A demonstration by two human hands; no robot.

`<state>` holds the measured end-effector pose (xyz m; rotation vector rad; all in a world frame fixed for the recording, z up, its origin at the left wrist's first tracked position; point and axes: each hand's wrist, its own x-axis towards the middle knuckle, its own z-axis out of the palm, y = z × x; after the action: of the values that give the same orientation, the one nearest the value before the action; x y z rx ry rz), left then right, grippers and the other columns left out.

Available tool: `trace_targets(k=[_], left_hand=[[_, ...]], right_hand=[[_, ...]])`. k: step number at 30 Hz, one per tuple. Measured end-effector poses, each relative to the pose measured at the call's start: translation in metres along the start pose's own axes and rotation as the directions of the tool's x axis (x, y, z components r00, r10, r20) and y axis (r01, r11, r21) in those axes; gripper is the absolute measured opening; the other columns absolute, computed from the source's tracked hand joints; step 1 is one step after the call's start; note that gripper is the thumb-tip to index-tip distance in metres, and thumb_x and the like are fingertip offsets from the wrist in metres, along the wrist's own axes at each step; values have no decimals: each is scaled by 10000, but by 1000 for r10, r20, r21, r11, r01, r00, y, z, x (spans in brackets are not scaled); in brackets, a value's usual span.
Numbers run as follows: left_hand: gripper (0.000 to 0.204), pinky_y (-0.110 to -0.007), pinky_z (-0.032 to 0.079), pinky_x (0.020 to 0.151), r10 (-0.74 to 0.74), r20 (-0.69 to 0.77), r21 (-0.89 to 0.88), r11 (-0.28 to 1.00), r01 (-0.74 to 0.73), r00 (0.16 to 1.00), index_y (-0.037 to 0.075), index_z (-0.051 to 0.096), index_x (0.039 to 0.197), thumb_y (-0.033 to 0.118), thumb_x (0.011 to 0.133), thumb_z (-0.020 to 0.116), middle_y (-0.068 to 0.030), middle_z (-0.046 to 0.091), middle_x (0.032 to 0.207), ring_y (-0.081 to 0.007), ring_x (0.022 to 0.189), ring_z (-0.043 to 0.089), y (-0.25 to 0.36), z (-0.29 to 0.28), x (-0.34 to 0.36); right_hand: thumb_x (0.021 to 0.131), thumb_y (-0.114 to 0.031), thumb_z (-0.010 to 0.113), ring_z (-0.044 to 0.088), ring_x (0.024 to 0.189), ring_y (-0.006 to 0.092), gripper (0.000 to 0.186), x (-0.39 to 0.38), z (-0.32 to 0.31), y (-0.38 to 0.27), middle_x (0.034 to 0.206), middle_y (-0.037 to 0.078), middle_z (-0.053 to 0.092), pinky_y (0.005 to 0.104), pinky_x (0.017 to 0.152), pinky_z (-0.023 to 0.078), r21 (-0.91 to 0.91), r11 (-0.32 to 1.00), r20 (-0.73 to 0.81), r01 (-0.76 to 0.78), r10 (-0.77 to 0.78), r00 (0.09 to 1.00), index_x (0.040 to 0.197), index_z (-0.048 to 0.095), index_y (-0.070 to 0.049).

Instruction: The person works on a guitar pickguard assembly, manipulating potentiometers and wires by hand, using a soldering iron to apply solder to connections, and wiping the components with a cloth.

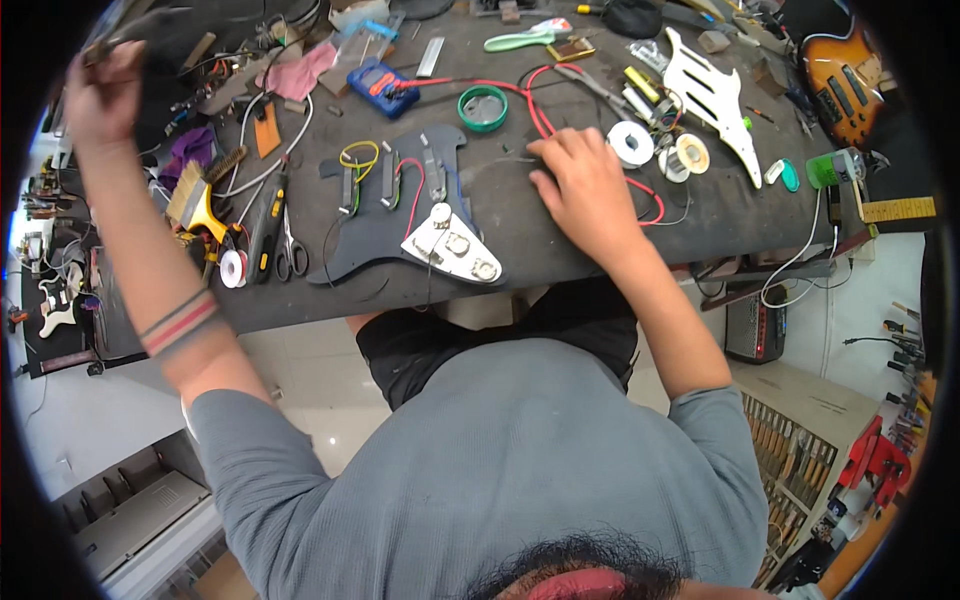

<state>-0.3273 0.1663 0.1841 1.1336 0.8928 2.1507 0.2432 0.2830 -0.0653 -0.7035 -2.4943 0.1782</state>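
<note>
My left hand (100, 95) is raised at the far left over the bench's back corner, fingers closed around a thin dark object that is blurred. My right hand (585, 185) rests palm down on the dark bench mat (600, 260), fingertips on the mat just right of a black guitar pickguard (385, 225); it holds nothing. The pickguard lies face down with pickups, a yellow wire coil (358, 153), red and green wires and a white control plate (455, 245) with knobs. A red wire (540, 120) loops around my right hand.
A blue multimeter (380, 85), green tape ring (483, 107), solder spools (630, 143), a white pickguard (710, 95) and a sunburst guitar (845, 75) lie at the back. Scissors (290, 250), a brush (195, 195) and pliers sit left. Below right is a tool rack (790, 450).
</note>
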Motion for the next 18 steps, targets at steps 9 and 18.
trace_targets(k=[9,18], left_hand=[[448,-350,430,880,-298,180,-321,883,343,937,-47,722,1299,338,1153,547,-115,750,1115,-177,887,537,-168,14,-119],[358,-382,473,1015,-276,202,-174,934,312,940,-4,650,1406,219,1138,567,-90,699,1124,-160,956,588,-200,31,-134]], right_hand=[[988,-83,719,670,879,249,76,19,-3,-21,958,77,725,383,792,507,349,923,33,-161,160,987,1060,717,-56],[1050,-85,698,573,687,115,100,47,2,-10,796,47,632,292,653,481,499,750,140,-434,425,894,1123,697,-16]])
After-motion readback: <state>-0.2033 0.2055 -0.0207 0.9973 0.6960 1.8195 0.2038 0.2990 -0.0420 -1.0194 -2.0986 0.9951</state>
